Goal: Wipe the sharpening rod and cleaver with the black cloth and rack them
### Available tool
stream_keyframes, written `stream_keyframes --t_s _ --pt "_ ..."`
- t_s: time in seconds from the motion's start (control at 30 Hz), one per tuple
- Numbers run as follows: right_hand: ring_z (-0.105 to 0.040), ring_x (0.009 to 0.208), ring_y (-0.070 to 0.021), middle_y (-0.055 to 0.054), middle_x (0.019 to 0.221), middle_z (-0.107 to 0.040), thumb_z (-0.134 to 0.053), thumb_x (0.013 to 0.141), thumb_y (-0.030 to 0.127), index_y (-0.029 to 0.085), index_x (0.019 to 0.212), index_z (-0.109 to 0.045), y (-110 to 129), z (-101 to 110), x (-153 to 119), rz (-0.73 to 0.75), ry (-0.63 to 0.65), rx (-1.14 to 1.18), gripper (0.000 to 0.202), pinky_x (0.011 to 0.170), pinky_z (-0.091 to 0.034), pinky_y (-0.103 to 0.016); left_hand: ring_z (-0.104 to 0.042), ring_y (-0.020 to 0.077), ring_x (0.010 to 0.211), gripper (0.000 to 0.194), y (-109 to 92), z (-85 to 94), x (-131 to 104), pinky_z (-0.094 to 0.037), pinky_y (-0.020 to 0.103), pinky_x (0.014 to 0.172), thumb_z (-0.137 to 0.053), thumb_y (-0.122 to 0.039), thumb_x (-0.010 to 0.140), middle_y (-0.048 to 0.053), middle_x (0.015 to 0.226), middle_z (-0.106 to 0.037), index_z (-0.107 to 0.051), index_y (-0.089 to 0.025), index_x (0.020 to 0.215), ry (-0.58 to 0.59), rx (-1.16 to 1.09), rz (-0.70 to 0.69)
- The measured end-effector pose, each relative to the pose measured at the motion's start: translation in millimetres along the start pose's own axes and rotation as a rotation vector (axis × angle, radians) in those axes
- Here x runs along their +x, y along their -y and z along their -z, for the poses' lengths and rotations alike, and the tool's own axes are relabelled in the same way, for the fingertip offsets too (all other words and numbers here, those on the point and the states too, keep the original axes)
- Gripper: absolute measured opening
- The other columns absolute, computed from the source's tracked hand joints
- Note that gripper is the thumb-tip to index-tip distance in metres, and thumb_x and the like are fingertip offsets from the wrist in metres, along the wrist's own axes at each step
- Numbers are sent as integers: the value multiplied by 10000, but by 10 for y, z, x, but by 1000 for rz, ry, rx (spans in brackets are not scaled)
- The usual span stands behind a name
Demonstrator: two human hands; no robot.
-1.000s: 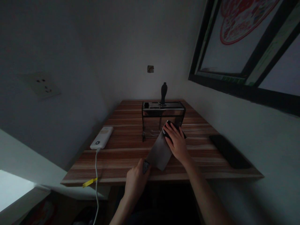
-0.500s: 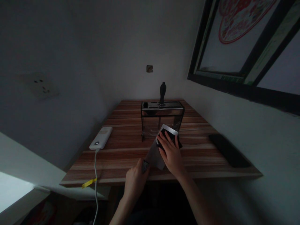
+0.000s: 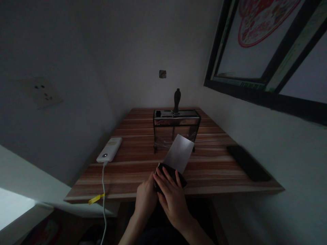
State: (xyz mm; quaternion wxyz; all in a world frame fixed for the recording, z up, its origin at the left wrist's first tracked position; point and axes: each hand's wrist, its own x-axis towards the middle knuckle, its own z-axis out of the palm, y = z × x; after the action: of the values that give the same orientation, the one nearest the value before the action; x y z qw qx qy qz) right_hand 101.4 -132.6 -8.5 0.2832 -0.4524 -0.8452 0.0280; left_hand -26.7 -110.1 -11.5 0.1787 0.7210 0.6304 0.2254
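A kitchen cleaver with a broad, shiny blade [image 3: 180,151] slants up and right over the front of the table. Its handle end is hidden in my left hand [image 3: 146,197], which is closed around it. On the lower part of the blade, close to my left hand, my right hand [image 3: 172,197] presses a black cloth [image 3: 182,180]. The right fingers lie spread over the cloth and hold it against the metal. Behind the blade tip stands a clear-sided knife block [image 3: 176,117] with a black-handled tool [image 3: 177,100] upright in it.
A white power bank [image 3: 109,149] lies on the left of the wood-grain table [image 3: 133,149], its white cable [image 3: 104,190] hanging over the front edge beside a yellow tag [image 3: 95,199]. At the right edge lies a black phone-like slab [image 3: 247,163]. Walls close in the back and sides.
My right hand has slid the black cloth down the blade, from near its tip to beside my left hand, baring the upper blade. My left hand has kept its hold on the handle end.
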Motion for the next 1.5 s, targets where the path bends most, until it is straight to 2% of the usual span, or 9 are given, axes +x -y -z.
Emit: stream_keyframes --t_s 0.23,0.47,0.57,0.73,0.9,1.2,1.5 --pt "-164 1326 -181 -4 1420 -269 -383 840 102 234 1380 -175 -1 0 5 5 -23 38 594 1079 -60 -487 -624 210 869 369 36 -40 18 -431 271 727 -363 -99 775 103 987 -659 -489 -156 1116 9 4 41" --pt "-149 1330 -175 18 1423 -256 -388 836 109 250 1381 -168 -48 24 13 5 16 19 604 1080 -39 -486 -632 203 825 291 -3 -1 15 -422 252 672 -366 -106 784 92 920 -669 -500 -174 1033 21 5 32" --pt "-154 1329 -180 15 1422 -259 -383 847 131 250 1380 -170 -98 50 35 13 11 2 587 1078 -43 -494 -634 200 820 303 -32 22 21 -414 246 662 -388 -111 775 82 905 -673 -484 -183 1053 39 25 46" --pt "-155 1329 -190 15 1425 -251 -370 865 160 253 1371 -203 -205 105 111 8 -7 -59 542 1069 -67 -511 -633 208 845 277 -69 33 31 -411 252 685 -442 -197 789 72 903 -677 -478 -191 1064 67 81 79" --pt "-144 1331 -181 17 1426 -248 -357 881 192 257 1372 -198 -334 199 215 21 -4 -92 520 1069 -74 -505 -641 215 802 222 -74 13 37 -405 252 643 -437 -297 827 71 872 -681 -506 -190 1009 39 161 94" --pt "-183 1322 -179 3 1404 -310 -358 888 235 272 1346 -277 -701 411 480 22 -103 -146 466 1071 -91 -489 -646 219 792 275 -99 19 38 -402 259 644 -423 -346 845 70 850 -690 -523 -198 1054 12 159 115" --pt "-201 1317 -170 6 1392 -335 -340 900 278 281 1324 -320 -1018 582 708 -9 -170 -187 425 1068 -112 -478 -648 227 777 244 -101 23 44 -379 257 609 -431 -354 844 56 836 -690 -527 -197 1005 3 181 98"
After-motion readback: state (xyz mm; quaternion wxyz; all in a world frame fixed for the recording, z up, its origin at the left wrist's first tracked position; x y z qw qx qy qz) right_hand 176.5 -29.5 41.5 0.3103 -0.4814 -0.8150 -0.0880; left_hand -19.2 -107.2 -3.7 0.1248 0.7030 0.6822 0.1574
